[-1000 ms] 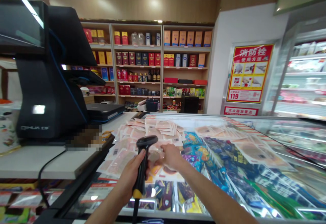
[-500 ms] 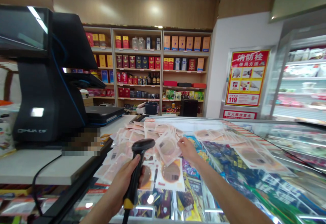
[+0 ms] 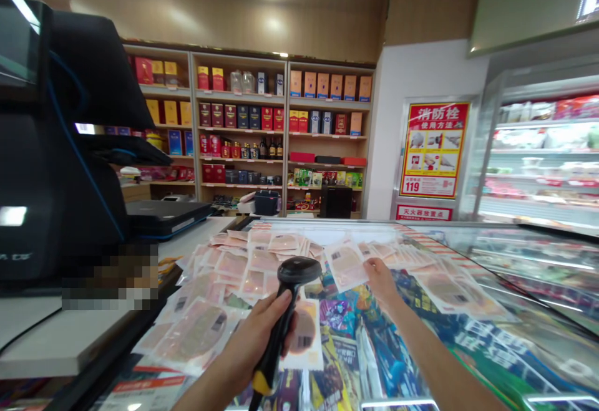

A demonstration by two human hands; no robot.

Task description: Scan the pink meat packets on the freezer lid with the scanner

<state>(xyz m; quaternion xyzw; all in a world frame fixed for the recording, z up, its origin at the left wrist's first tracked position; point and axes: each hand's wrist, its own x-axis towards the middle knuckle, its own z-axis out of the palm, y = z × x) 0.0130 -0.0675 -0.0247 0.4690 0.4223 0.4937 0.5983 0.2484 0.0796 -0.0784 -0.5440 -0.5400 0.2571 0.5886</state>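
Note:
My left hand is wrapped round the handle of a black barcode scanner with a yellow band near its base. The scanner's head tilts over the glass top, facing right. Pinched at its right edge by my right hand is a flat clear packet with a barcode label, held just above the glass. Many similar packets lie overlapped left of it. One packet with a round brown item lies partly behind the scanner. More packets are spread to the right of my right hand.
A glass-topped freezer holds colourful bags beneath the packets. At left, a black checkout terminal stands on a white counter. Shelves of boxes and bottles stand behind. A red-and-yellow sign hangs on the wall, beside a lit chiller.
My right hand has carried the pinched packet rightward, away from the left pile. The scanner has shifted right with my left hand, and the camera view has turned slightly right.

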